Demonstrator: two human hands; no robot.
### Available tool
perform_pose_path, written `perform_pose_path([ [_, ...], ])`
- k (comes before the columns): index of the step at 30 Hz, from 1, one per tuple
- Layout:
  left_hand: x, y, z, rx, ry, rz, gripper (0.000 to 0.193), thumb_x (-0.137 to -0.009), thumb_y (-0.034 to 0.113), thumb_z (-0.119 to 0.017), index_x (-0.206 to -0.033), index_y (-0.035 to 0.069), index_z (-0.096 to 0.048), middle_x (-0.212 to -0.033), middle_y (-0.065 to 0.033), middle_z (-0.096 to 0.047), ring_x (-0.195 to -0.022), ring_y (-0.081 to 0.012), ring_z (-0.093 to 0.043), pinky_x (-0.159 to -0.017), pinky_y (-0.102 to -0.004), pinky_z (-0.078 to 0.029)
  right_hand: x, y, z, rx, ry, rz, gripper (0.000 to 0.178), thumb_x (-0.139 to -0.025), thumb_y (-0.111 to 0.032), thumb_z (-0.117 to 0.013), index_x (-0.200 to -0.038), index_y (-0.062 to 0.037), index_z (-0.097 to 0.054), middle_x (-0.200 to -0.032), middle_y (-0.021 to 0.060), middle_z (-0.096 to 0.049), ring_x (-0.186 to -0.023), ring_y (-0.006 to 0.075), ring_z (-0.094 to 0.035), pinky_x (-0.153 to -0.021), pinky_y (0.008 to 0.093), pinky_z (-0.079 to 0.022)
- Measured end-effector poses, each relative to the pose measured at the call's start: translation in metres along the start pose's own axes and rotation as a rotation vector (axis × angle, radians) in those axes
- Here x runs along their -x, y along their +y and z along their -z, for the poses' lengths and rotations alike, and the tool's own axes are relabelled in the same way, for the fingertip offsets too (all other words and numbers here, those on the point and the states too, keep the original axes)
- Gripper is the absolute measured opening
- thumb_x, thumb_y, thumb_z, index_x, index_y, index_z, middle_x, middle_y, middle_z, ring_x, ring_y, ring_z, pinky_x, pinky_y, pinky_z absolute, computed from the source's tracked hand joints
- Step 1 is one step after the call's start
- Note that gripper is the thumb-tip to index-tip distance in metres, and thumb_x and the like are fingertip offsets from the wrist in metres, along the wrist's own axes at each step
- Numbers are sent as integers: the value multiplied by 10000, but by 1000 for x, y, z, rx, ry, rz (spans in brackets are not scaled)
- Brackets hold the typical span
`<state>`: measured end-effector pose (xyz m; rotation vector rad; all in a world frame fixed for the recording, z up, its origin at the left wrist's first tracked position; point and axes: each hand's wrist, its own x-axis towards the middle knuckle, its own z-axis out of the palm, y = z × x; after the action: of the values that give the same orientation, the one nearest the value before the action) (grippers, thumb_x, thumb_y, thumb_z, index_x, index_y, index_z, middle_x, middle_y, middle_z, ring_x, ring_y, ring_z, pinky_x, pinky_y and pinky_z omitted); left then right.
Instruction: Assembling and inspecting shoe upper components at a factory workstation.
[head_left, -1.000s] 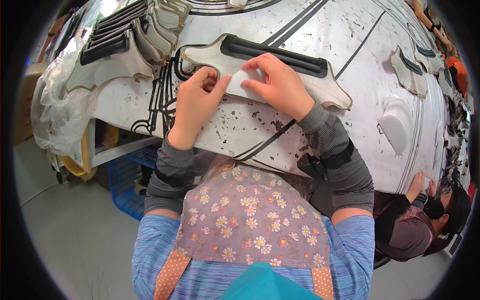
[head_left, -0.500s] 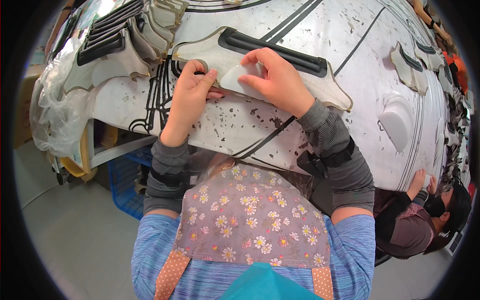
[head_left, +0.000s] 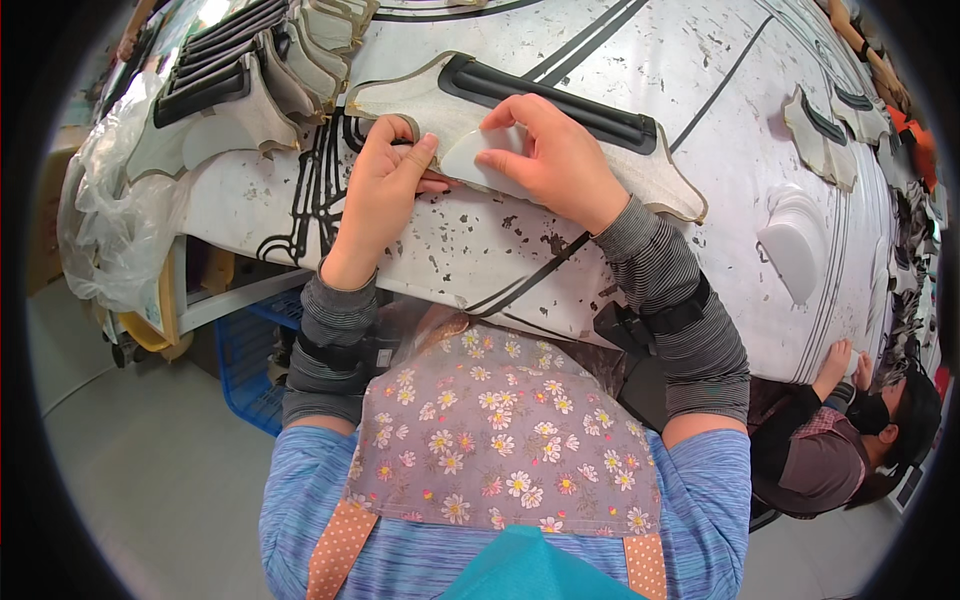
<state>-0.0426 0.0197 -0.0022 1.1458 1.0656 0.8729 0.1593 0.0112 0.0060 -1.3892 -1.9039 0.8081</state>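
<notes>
Left hand (head_left: 385,190), fingers curled, pinches the grey panel (head_left: 400,98) by its near edge; right hand (head_left: 562,165), barely open, holds the white insert (head_left: 468,160) at the left thumb's three o'clock, the panel extending toward twelve

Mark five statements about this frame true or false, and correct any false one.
1. The right hand holds a white curved piece. True.
2. The left hand hangs below the table. False: it is above the table, at the near edge of the beige panel.
3. The black strip lies along the panel's far side. True.
4. The stack of white pieces sits left of both hands. False: it sits to their right.
5. The blue crate stands on the tabletop. False: it is below tabletop level, at the left.
</notes>
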Motion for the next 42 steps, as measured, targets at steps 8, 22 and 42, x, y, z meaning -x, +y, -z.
perform_pose_path([
  [8,2,-3,-5,-128,20,-40,224,-886,103,-595,-953,29,-394,-766,-67,-620,-652,-89,-602,-579,-188,-488,7,-6,-8,45,48,-62,317,-757,-238,-704,-978,-84,-537,-968,70,-558,-866,288,-581,-729,373,-471],
  [22,3,18,-2,41,252,-597,382,-850,30,-624,-1138,18,-373,-1066,-102,-549,-915,-156,-584,-721,-263,-520,46,-14,43,-622,-586,-459,336,-908,-329,-546,-1095,-49,-550,-780,-19,-539,-600,63,-431,-519,227,-367],
  [42,-17,136,-53,153,-75,-992,503,-811,-29,-647,-1221,10,-358,-1068,-114,-557,-896,-168,-599,-708,-284,-547,55,-13,129,-652,426,393,381,-899,-194,-555,-1230,-17,-490,-1205,105,-550,-1115,220,-527,-931,348,-408],
])
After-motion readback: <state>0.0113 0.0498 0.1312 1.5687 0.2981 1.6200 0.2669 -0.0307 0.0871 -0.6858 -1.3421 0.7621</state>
